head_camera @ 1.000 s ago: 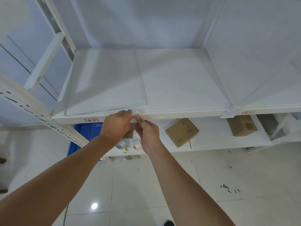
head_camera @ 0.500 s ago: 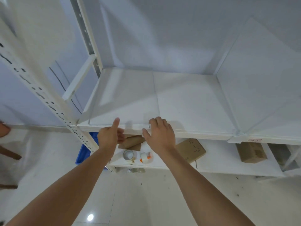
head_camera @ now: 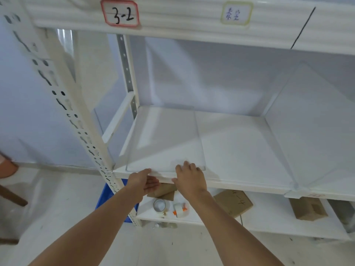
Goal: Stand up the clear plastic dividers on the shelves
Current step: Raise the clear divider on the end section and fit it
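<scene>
The white metal shelf rack (head_camera: 82, 120) fills the view, and the middle shelf board (head_camera: 240, 150) is the landmark here. On the left half of this board a clear plastic divider (head_camera: 165, 139) lies flat, with its long axis going from the front lip of the board to the back wall; its front edge is at the lip, directly under the fingers. At the right end of the same board a second clear divider (head_camera: 311, 120) already stands up. The right hand (head_camera: 190, 179) is the nearer one to the flat divider: its fingers are spread and curl over the front lip, with the tips resting on the front corner of the sheet, not closed around anything. The left hand (head_camera: 143, 181) is at the lip further left, thumb on top of the edge and the other fingers loosely open under the board; I cannot tell whether it already pinches the sheet. I judge that the next move must lift this front edge and turn the sheet up around its long axis. On the rail above the board a red-framed label (head_camera: 120, 13) reads "3-2", and a yellow-framed label (head_camera: 236, 13) carries blue handwriting that I cannot read. Below the board, a cardboard box (head_camera: 233, 203) has marks like "4-4", and a roll of tape (head_camera: 159, 205) lies left of it.
</scene>
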`<state>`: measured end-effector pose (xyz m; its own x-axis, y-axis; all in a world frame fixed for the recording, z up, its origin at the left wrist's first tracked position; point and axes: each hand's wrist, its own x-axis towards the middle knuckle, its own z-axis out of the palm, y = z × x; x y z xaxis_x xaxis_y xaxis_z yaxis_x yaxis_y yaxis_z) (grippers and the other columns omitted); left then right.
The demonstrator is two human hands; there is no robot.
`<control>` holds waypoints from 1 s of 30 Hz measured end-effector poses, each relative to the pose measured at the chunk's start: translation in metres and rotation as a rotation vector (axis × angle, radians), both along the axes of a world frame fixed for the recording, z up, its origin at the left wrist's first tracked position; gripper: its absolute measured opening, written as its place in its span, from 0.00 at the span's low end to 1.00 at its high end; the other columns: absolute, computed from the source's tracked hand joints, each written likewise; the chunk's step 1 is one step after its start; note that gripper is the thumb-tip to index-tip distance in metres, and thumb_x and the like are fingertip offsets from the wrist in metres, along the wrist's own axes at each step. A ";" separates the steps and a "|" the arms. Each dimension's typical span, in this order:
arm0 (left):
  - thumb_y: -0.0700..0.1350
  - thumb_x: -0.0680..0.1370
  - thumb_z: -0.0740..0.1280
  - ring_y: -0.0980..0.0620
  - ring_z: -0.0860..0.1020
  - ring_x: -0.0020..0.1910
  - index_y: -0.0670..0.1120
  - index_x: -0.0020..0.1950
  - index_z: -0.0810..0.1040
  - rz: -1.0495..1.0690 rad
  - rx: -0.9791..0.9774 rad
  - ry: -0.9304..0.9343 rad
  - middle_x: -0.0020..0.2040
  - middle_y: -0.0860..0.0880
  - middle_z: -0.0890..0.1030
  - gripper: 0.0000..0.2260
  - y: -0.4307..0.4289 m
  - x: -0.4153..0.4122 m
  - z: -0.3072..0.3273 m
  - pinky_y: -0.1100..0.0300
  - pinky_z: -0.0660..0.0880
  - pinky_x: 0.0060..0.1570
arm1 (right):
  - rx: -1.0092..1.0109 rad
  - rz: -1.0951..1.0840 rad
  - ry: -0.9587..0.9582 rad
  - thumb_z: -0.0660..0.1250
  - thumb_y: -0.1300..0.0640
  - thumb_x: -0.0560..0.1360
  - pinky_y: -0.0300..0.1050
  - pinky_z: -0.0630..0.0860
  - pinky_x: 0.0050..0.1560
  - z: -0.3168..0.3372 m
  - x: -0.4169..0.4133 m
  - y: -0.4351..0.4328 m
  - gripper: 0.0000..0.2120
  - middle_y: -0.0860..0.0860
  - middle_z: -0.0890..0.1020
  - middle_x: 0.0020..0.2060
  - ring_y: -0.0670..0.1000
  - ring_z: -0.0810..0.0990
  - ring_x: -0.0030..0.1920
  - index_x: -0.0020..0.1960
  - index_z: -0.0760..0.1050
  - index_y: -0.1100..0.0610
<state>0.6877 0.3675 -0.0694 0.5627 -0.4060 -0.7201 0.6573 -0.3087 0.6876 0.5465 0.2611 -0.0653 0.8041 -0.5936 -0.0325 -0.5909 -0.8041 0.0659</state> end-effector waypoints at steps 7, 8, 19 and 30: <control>0.51 0.81 0.70 0.39 0.83 0.35 0.30 0.45 0.79 0.127 0.027 -0.065 0.39 0.34 0.82 0.21 0.028 0.033 -0.002 0.52 0.82 0.31 | 0.041 0.192 0.069 0.62 0.41 0.79 0.52 0.75 0.50 0.016 0.013 -0.023 0.21 0.54 0.80 0.57 0.57 0.77 0.57 0.63 0.76 0.55; 0.50 0.80 0.71 0.39 0.83 0.34 0.30 0.46 0.79 0.141 0.031 -0.076 0.38 0.34 0.83 0.21 0.032 0.038 -0.002 0.52 0.83 0.31 | 0.010 0.229 0.076 0.64 0.43 0.79 0.51 0.75 0.48 0.015 0.015 -0.019 0.18 0.54 0.80 0.54 0.57 0.78 0.56 0.61 0.76 0.56; 0.53 0.82 0.64 0.44 0.83 0.31 0.40 0.49 0.78 -0.139 0.417 -0.935 0.34 0.42 0.83 0.15 0.034 0.050 0.001 0.55 0.77 0.28 | -0.002 -0.128 -0.120 0.55 0.41 0.80 0.51 0.75 0.53 0.015 0.031 -0.023 0.23 0.55 0.79 0.54 0.56 0.78 0.54 0.59 0.77 0.58; 0.54 0.81 0.65 0.44 0.78 0.40 0.43 0.51 0.72 -0.303 0.593 -0.999 0.44 0.45 0.78 0.14 0.011 0.058 0.004 0.52 0.75 0.38 | 0.794 -0.897 -0.468 0.65 0.53 0.74 0.44 0.76 0.41 0.020 0.028 -0.064 0.14 0.57 0.81 0.48 0.58 0.81 0.45 0.52 0.76 0.64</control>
<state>0.7453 0.3788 -0.0650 0.9180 -0.3713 -0.1391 -0.2398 -0.7993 0.5510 0.5748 0.1966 -0.0449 0.1665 -0.8779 -0.4490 -0.7797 0.1615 -0.6050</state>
